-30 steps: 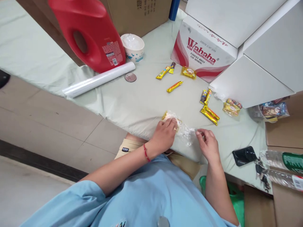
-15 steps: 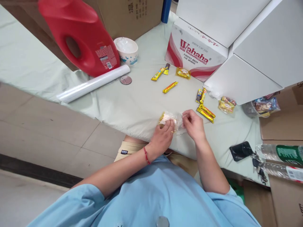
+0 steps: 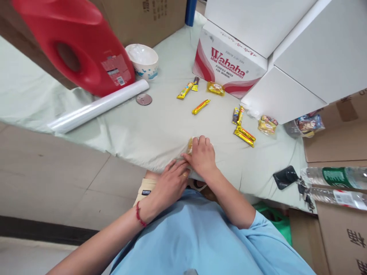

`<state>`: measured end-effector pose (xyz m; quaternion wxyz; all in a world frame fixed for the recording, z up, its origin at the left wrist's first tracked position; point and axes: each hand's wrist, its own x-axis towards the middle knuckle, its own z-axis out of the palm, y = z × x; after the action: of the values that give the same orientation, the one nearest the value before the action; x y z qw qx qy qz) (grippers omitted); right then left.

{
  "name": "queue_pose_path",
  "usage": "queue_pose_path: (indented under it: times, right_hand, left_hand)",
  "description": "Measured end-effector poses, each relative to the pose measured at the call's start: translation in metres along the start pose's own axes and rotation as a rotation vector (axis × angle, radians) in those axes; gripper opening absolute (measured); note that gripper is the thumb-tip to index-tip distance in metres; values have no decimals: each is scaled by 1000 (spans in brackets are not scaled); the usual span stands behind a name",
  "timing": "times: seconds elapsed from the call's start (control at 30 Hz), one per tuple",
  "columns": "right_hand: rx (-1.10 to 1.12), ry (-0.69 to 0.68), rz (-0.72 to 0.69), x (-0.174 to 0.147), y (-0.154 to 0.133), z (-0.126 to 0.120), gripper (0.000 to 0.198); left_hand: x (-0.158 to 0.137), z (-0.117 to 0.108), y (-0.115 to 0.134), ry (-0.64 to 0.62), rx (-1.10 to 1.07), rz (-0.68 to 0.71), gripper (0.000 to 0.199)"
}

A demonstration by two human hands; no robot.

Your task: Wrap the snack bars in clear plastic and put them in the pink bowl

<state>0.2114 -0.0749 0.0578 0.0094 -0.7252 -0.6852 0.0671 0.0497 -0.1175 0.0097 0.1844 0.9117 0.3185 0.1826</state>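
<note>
A yellow-packed item wrapped in clear plastic (image 3: 190, 145) lies near the front edge of the table, mostly hidden under my hands. My right hand (image 3: 203, 157) is curled over it from above, fingers bent down on the plastic. Beside it, at the table edge, my left hand (image 3: 174, 181) lies with its fingers stretched out, the tips close to the right thumb. Whether the left fingertips press on the plastic cannot be made out. Several yellow-wrapped snack bars (image 3: 244, 136) lie beyond to the right, and another snack bar (image 3: 201, 107) is further back.
At the left stand a red detergent jug (image 3: 94, 49), a paper cup (image 3: 146, 68) and a clear film roll (image 3: 100, 106) beside a round metal disc (image 3: 143, 99). White boxes (image 3: 226, 65) line the back. A black phone (image 3: 284, 177), keys and plastic bottles (image 3: 336, 177) lie at right.
My right hand has moved left from the loose plastic edge onto the wrapped item. My left hand has slid off its top, down and left. The view has shifted slightly.
</note>
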Motion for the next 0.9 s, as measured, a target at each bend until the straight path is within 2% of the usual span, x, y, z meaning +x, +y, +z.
queue_pose_path:
  times: [0.13,0.23,0.3,0.4,0.5,0.6,0.7,0.8,0.9]
  right_hand:
    - [112,89,49,-8,13,1,27]
    - [379,270,85,-22,59,-4,27]
    - [674,404,158,-34,109,-10,29]
    - [1079,597,415,-49,202,-21,40]
    - [1238,844,716,-48,291,-27,44]
    - [1285,945,1015,-33,350,-21,37]
    - [1300,971,1089,-15,370,-3,32]
    - [1308,1024,1033,-10,366,16,34]
    - [1304,1092,926,-16,363,28,37]
  left_hand:
    - [4,-4,-27,189,-11,-53,23]
    - [13,-7,-48,294,-23,-134,21]
    - [17,-4,-61,330,-2,-187,22]
    - [17,9,-73,393,81,-220,20]
    - [15,25,-75,496,184,-150,24]
    - [14,32,-73,566,227,-96,29]
    - [14,25,-70,547,161,-108,25]
    - [20,5,-72,511,54,-173,21]
    - [45,-26,-90,502,89,-291,19]
